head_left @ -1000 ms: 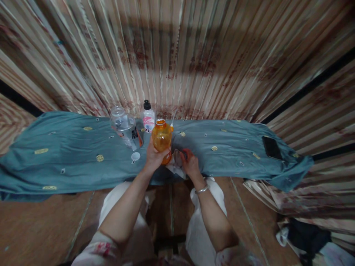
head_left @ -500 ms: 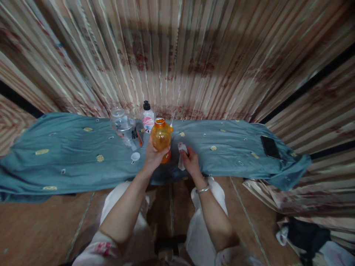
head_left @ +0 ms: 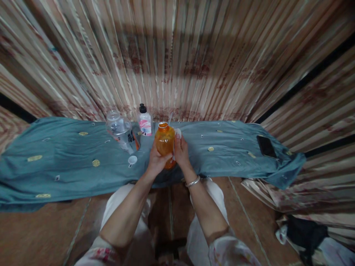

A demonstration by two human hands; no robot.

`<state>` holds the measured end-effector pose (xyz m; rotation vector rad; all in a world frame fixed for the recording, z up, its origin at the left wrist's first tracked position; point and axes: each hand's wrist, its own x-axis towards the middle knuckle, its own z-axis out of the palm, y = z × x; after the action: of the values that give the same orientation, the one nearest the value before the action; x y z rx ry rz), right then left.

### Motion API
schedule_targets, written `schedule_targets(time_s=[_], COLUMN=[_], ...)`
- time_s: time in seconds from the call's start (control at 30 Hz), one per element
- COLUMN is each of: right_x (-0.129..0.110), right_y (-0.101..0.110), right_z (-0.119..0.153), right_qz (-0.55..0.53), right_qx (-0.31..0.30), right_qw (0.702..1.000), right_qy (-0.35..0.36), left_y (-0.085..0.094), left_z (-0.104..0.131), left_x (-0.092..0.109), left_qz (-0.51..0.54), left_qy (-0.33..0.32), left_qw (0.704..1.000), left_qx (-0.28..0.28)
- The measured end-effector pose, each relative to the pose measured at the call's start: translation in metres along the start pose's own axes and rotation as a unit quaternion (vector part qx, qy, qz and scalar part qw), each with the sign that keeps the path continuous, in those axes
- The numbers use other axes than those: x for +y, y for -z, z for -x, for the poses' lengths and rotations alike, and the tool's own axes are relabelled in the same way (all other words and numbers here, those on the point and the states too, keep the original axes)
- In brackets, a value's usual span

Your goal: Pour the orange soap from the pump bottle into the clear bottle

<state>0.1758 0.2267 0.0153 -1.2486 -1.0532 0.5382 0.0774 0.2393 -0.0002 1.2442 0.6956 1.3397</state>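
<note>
An orange see-through bottle [head_left: 165, 142] with an uncapped mouth stands upright in front of me, over the cloth-covered table. My left hand [head_left: 158, 159] is wrapped round its left side and lower front. Against the bottle's right side, my right hand [head_left: 181, 149] presses a white tissue [head_left: 178, 132], most of which is hidden by the fingers and the bottle. Left of the bottle are a large clear plastic jug [head_left: 122, 131] without a lid, a small white cup-like piece [head_left: 132, 160], and a pink-labelled bottle with a black cap [head_left: 145, 122].
A blue-green patterned cloth [head_left: 69, 147] covers the long narrow table. A black phone [head_left: 266, 146] lies at its right end. Behind hangs a pleated curtain [head_left: 172, 66]. Dark clothing [head_left: 306, 234] sits on the tiled floor at lower right.
My right hand has moved left and up with the tissue, from beside the bottle onto its right side. My left hand still holds the bottle. The view has shifted slightly.
</note>
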Motion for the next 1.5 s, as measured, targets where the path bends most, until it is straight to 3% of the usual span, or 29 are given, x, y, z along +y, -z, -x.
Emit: schedule_targets(time_s=[0.1,0.43,0.6,0.8,0.97,1.1,1.17,1.23,1.33,1.5], right_x=[0.020,0.055,0.050,0.016,-0.028,-0.056,-0.063,-0.064,-0.057,-0.028], right_y=[0.002,0.000,0.000,0.005,0.011,0.020,0.023,0.024,0.022,0.017], right_z=[0.012,0.044,0.056,0.064,0.048,0.021,0.004,-0.015,-0.040,-0.050], right_qz=[-0.010,-0.054,-0.051,-0.030,0.012,0.073,0.073,0.046,-0.001,-0.028], right_qx=[0.011,0.048,0.072,0.060,0.030,-0.012,-0.046,-0.082,-0.138,-0.129], right_qw=[0.997,0.985,0.981,0.989,0.999,0.991,0.986,0.988,0.990,0.985], right_qy=[-0.070,-0.155,-0.174,-0.135,-0.017,0.114,0.140,0.120,0.011,-0.112], left_y=[0.000,-0.005,-0.005,-0.005,-0.006,-0.006,-0.006,-0.005,-0.005,-0.002], left_z=[-0.002,0.002,0.003,0.004,0.005,0.009,0.010,0.011,0.011,0.008], left_x=[0.003,0.018,0.019,0.012,0.014,0.018,0.020,0.022,0.024,0.027], left_qz=[-0.012,-0.046,-0.062,-0.025,-0.030,-0.027,-0.020,-0.020,-0.026,-0.020], left_qy=[0.019,0.036,0.037,0.015,-0.013,-0.004,0.008,0.021,0.041,0.039], left_qw=[1.000,0.998,0.997,0.999,0.999,0.999,0.998,0.997,0.997,0.998], left_qx=[0.017,0.011,0.010,-0.024,-0.020,-0.041,-0.060,-0.064,-0.062,-0.040])
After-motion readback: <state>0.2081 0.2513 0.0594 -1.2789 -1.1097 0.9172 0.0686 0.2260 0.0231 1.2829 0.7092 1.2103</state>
